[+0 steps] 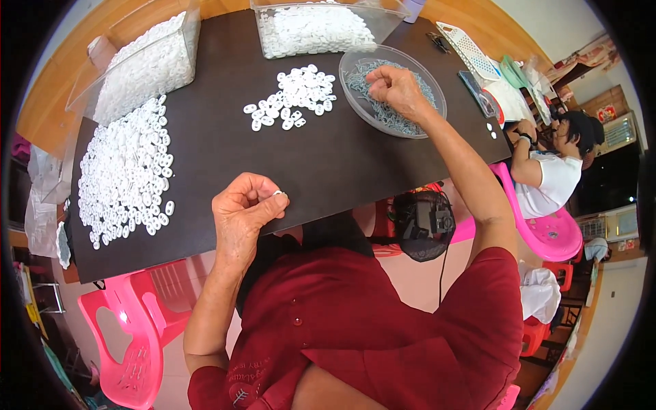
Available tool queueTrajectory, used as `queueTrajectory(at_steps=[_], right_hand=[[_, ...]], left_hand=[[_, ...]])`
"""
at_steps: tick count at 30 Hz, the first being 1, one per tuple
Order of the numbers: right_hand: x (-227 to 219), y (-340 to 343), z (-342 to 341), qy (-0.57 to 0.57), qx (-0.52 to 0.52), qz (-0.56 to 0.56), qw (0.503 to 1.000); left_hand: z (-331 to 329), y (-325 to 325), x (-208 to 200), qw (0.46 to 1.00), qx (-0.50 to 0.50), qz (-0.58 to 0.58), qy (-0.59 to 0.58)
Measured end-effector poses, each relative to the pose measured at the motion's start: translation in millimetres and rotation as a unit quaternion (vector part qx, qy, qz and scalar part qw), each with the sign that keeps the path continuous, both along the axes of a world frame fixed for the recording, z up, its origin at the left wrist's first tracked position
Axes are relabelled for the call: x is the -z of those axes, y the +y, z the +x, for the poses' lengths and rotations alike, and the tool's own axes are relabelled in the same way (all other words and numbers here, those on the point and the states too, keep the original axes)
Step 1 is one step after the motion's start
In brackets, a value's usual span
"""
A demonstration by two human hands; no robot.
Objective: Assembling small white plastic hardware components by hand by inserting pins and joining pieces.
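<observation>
Near the front edge of the dark table, my left hand (244, 206) pinches a small white oval plastic piece (278, 194) between thumb and fingers; most of the piece is covered. Reaching into a round clear tub (350, 104) at the right, my right hand (398, 90) has its fingers bunched together above many thin grey screws (389, 117). Whatever those fingertips hold, if anything, is hidden. Between the hands and the far side lies a small heap of white oval plastic pieces (306, 87), each with two holes. A far larger heap of finished-looking similar pieces (126, 174) spreads over the table's left end.
Two clear bins of white pieces stand behind: one at the far left (147, 65), one at the back (318, 31). A phone (476, 92) and a white perforated tray (467, 49) lie at the right. Beyond sits another person (550, 171). A pink chair (133, 342) stands lower left.
</observation>
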State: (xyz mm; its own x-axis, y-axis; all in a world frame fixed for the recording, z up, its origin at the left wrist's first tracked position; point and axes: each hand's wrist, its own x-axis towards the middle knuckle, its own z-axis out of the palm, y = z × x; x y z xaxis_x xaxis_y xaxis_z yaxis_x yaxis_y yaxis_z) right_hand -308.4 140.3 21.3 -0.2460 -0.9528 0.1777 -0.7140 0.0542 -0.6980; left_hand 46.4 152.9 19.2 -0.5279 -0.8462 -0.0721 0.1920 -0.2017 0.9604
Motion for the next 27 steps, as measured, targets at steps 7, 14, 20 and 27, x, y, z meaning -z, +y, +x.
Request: queueTrajectory(at_steps=[7, 14, 20, 27], right_hand=[[-2.6, 1.4, 5.4, 0.005, 0.012, 0.005, 1.000], [-4.9, 3.4, 11.5, 0.020, 0.017, -0.002, 1.000], [0.1, 4.1, 8.4, -0.040, 0.023, 0.004, 0.999], [-3.1, 5.5, 10.4, -0.044, 0.044, -0.006, 0.998]], left_hand=[[0.8, -1.9, 4.0, 1.000, 0.001, 0.007, -0.004], [0.9, -1.0, 2.8, 1.000, 0.004, 0.015, -0.002], [1.2, -0.7, 4.8, 1.000, 0.000, 0.012, 0.016], [-0.5, -2.1, 6.8, 0.999, 0.017, 0.034, 0.027]])
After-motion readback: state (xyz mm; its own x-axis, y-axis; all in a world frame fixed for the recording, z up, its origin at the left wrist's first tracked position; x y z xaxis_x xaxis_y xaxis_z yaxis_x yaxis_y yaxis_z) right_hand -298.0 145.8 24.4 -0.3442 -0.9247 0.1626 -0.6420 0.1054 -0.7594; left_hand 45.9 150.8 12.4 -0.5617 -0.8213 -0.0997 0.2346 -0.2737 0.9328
